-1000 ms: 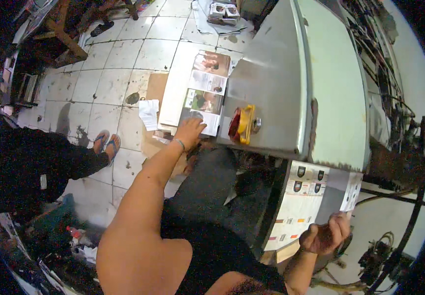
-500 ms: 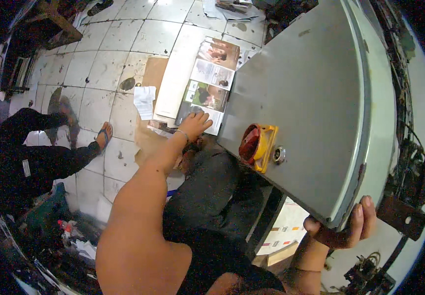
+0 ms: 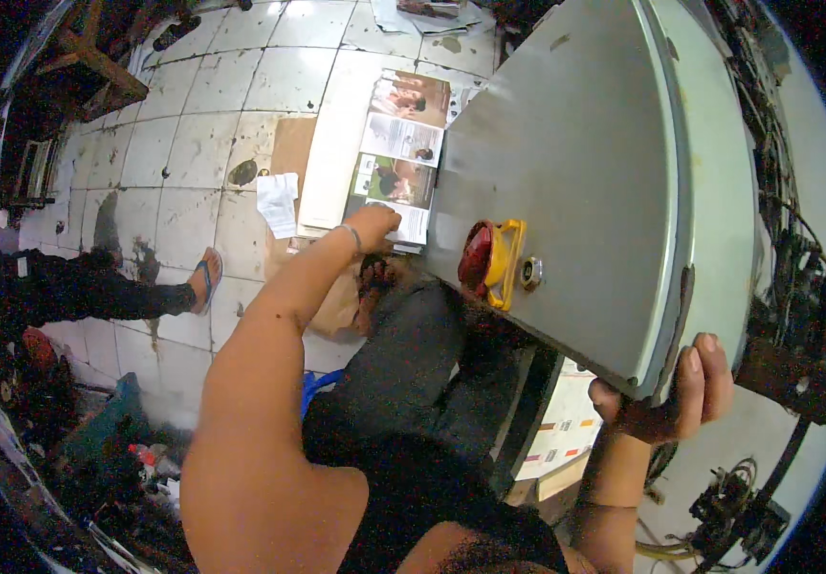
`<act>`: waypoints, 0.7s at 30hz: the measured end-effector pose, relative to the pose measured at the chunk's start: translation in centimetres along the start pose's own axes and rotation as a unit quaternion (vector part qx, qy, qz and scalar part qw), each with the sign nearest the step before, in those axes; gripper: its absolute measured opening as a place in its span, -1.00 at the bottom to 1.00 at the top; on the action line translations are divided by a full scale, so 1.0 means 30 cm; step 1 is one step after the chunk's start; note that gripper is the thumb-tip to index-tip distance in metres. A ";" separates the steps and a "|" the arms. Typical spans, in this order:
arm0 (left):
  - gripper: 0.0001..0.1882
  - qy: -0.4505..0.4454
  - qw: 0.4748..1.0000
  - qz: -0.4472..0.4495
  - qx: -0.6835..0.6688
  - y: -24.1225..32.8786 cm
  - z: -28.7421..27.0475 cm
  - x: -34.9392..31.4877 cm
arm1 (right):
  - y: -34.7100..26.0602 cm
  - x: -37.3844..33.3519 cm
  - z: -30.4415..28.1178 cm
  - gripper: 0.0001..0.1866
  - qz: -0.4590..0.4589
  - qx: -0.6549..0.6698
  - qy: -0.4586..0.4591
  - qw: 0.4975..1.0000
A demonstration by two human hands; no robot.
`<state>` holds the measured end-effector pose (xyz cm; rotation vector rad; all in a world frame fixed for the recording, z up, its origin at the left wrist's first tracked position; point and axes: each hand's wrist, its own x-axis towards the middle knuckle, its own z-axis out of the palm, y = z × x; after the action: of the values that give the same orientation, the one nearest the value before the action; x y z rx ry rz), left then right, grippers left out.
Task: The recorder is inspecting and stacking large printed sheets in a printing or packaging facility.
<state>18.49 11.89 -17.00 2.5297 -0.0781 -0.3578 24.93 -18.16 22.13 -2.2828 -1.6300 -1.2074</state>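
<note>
My left hand [image 3: 373, 228] reaches forward and down to the near end of a stack of colour-printed sheets [image 3: 401, 134]. Its fingers are bent over the sheets, and a small pale grey patch shows at the fingertips, too unclear to name. A bracelet circles that wrist. At the right, my right hand [image 3: 666, 397] is closed around the near corner of a large grey metal panel [image 3: 585, 182], thumb on one side and fingers on the other. The panel carries a red push button [image 3: 476, 256] in a yellow guard [image 3: 512, 251] and a round silver lock [image 3: 531, 273].
White paper [image 3: 329, 163] and brown cardboard [image 3: 291, 153] lie beside the sheets on the stained tile floor [image 3: 179, 220]. A crumpled white slip [image 3: 278, 203] rests there too. Another person's sandalled foot [image 3: 204, 280] stands to the left. Cables and machine parts [image 3: 733, 517] fill the lower right.
The view has shifted slightly. My left fingers, more spread on the sheets before, are now drawn in and bent. My right hand keeps its hold on the panel corner. The other person's legs have moved.
</note>
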 end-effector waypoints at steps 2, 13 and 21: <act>-0.66 -0.012 0.999 -0.006 -0.052 0.002 -0.035 0.013 | 0.004 -0.001 -0.010 -0.23 -0.001 0.017 -0.004 1.000; -0.80 0.218 0.976 -0.019 0.010 0.098 -0.268 -0.071 | 0.002 0.013 0.010 -0.38 0.020 0.016 0.089 0.996; -0.79 0.443 0.865 0.044 0.230 0.379 -1.065 -0.457 | -0.012 0.058 -0.052 -0.51 0.069 0.064 0.151 0.984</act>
<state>14.19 21.48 18.04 2.8744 0.0926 0.9842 24.00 -17.44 24.18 -1.9831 -1.3762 -1.3006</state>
